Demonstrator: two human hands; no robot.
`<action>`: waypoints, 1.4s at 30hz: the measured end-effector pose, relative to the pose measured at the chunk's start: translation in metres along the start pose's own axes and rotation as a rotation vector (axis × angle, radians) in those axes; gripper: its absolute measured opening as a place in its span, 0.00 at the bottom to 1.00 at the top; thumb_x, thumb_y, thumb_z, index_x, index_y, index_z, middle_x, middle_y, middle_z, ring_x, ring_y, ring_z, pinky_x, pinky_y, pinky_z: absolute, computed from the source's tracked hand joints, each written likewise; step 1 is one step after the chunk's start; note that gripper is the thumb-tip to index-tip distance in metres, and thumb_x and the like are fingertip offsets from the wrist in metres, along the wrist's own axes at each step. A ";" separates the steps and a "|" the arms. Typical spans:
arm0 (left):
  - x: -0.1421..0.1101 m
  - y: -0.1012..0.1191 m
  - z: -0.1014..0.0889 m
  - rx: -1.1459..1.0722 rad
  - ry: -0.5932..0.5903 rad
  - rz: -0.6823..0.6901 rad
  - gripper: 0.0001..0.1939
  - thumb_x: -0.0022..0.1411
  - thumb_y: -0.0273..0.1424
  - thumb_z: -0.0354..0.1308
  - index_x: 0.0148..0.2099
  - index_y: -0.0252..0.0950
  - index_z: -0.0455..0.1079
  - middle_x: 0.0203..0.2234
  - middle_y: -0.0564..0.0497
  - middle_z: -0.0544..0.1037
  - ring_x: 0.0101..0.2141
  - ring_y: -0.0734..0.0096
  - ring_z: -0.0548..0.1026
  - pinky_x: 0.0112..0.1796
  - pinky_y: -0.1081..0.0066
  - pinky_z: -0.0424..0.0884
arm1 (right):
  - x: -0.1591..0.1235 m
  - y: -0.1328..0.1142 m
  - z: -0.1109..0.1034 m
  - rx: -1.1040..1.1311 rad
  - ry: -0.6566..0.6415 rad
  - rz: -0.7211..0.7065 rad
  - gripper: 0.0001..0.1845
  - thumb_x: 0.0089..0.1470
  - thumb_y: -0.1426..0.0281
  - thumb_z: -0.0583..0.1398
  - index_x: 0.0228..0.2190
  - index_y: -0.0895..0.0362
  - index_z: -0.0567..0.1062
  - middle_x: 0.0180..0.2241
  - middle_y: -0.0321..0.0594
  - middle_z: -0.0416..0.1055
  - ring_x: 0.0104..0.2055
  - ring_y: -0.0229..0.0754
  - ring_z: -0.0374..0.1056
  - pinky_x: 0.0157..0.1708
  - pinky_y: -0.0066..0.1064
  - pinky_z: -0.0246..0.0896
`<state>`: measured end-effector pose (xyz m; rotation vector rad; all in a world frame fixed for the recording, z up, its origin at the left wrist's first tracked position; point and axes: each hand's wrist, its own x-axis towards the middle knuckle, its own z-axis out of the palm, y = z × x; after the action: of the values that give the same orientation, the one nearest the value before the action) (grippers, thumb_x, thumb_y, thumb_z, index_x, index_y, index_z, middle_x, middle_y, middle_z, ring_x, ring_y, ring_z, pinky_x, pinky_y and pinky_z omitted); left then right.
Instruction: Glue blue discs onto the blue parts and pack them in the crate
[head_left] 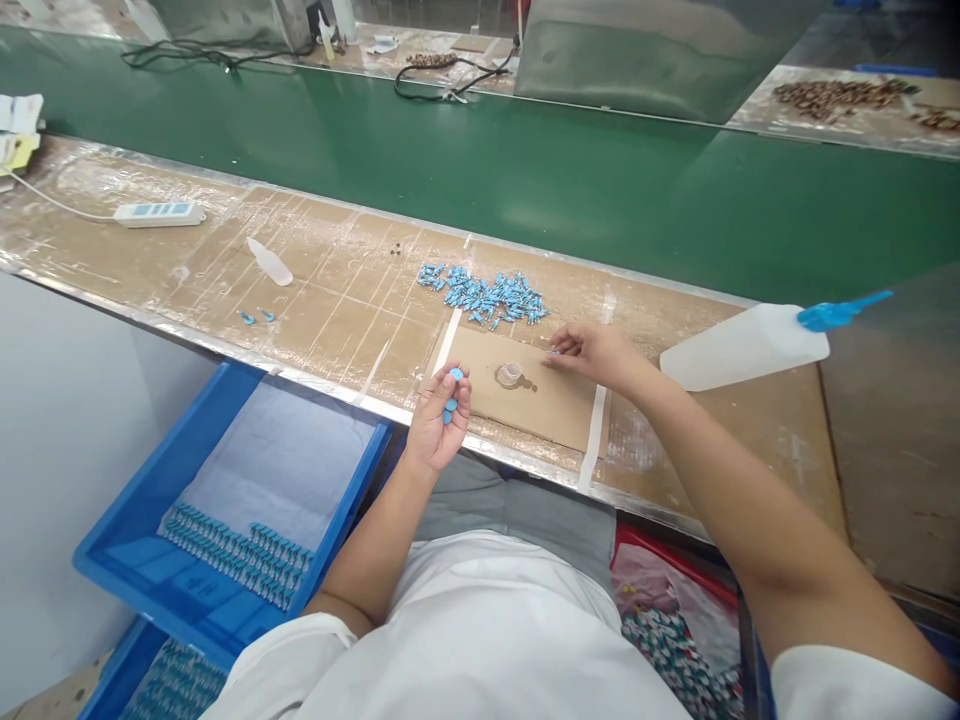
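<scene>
My left hand (438, 425) is closed around a few small blue round pieces (456, 374), one at the fingertips and others against the palm. Over the right part of a cardboard sheet (555, 410), my right hand (596, 352) has its fingers pinched together. A tiny bluish bit (555, 352) shows at those fingertips, too small to name. Between the hands, a small clear cup (509, 375) stands on the cardboard, with a dark wet patch beside it. Just beyond lies a heap of small blue parts (495, 297).
A large white squeeze bottle (742, 348) with a blue nozzle lies at right. Leftward are a small bottle (270, 262), two blue pieces (256, 316) and a power strip (159, 214). A blue tray (225, 590) holds rows of parts below. A green belt (450, 150) runs behind.
</scene>
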<state>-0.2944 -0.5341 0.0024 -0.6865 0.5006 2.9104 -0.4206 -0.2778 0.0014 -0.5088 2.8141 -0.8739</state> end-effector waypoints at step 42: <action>-0.007 -0.012 -0.003 0.025 0.047 -0.037 0.15 0.62 0.18 0.56 0.49 0.32 0.75 0.38 0.48 0.80 0.36 0.83 0.80 0.42 0.84 0.74 | -0.037 -0.045 0.056 0.102 0.477 -0.538 0.06 0.58 0.70 0.62 0.37 0.51 0.79 0.35 0.40 0.80 0.36 0.41 0.76 0.39 0.34 0.73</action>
<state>-0.2850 -0.5240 0.0000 -0.7540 0.5222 2.8548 -0.3601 -0.3284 -0.0174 -1.2237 3.0629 -1.3878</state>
